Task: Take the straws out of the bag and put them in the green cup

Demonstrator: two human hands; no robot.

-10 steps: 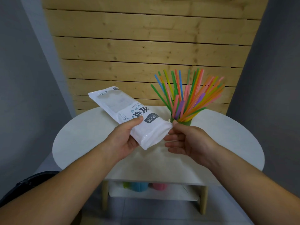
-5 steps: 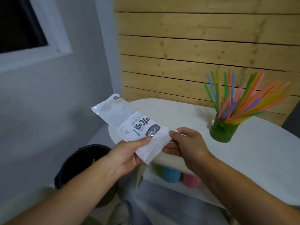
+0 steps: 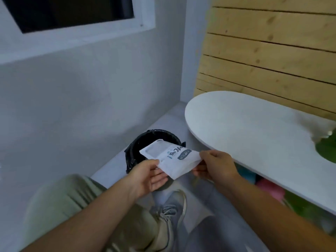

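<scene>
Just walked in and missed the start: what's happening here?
A person holds a white bag with both hands, the left hand pinching its near edge and the right hand its right corner. The bag hangs over a black bin on the floor, beside the white table. It looks flat; no straws show.

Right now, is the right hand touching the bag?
Touching. The head view shows the right hand pinching the bag at its right edge; the left hand grips the lower left edge.
</scene>
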